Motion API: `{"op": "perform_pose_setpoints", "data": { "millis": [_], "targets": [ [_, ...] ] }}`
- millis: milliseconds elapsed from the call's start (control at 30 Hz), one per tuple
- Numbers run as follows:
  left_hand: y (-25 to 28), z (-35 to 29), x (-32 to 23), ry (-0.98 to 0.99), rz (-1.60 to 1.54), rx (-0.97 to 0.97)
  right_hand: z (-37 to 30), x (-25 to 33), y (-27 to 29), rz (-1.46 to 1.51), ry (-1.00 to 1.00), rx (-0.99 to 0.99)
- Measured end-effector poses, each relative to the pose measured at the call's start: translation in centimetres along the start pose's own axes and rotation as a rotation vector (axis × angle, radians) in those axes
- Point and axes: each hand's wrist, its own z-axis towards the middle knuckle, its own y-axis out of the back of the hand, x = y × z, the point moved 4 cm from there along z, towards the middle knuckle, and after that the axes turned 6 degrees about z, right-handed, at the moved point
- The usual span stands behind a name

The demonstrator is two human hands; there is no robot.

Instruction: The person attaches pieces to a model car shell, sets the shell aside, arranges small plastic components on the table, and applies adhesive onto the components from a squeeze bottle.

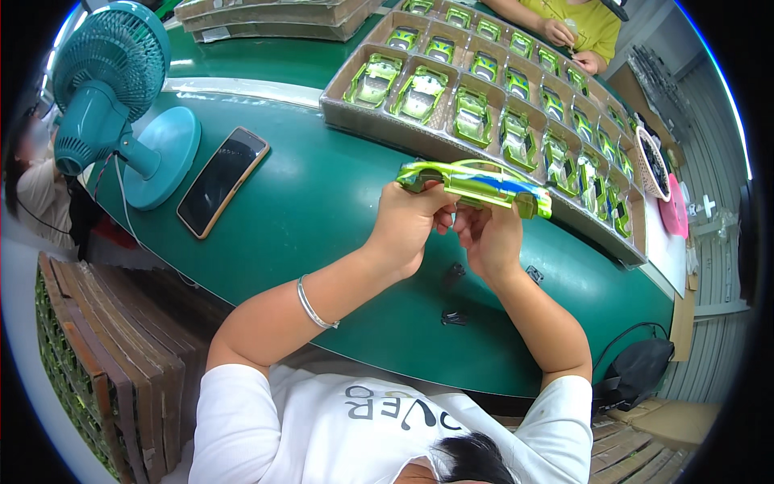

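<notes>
A shiny lime-green toy car body shell (484, 184) with a blue patch on its side is held up over the table, side on. My left hand (409, 222) is closed on one end of it, thumb against its lower edge. My right hand (492, 238) grips it from below, nearer the other end. The fingertips of both hands almost meet under the shell. Below them on the table lie small black parts (454, 319), with more black pieces (534, 275) by my right wrist. Their exact kind is too small to tell.
A divided cardboard tray (387, 133) of similar green shells stands beyond my hands. To the left are a phone (223, 182) and a teal fan (161, 153). Across the table another person's hands (558, 32) work. Stacked trays (121, 355) stand lower left; a black bag (637, 373) sits lower right.
</notes>
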Motion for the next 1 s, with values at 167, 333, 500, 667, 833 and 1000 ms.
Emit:
{"op": "perform_pose_setpoints", "data": {
  "millis": [167,333,500,667,833,1000],
  "targets": [
    [-0.5,-0.1,-0.3,0.043,-0.005,-0.042,0.5,0.5,0.2,-0.113,0.058,-0.052],
    [0.5,0.5,0.3,0.091,0.057,-0.058,0.8,0.4,-0.5,-0.04,0.025,-0.105],
    [-1.2,0.0,-0.8,-0.071,-0.038,0.224,1.4,1.0,0.2,0.376,-0.265,0.216],
    [-1.2,-0.2,-1.2,-0.169,0.002,0.238,0.1,1.9,-1.4,0.314,-0.263,0.104],
    [-1.4,-0.7,-2.0,-0.274,0.059,0.231,0.4,1.1,-0.7,0.407,-0.404,0.313],
    [-1.3,-0.9,-1.7,-0.314,0.087,0.189,0.0,0.8,-1.0,0.401,-0.411,0.235]
  ]
}}
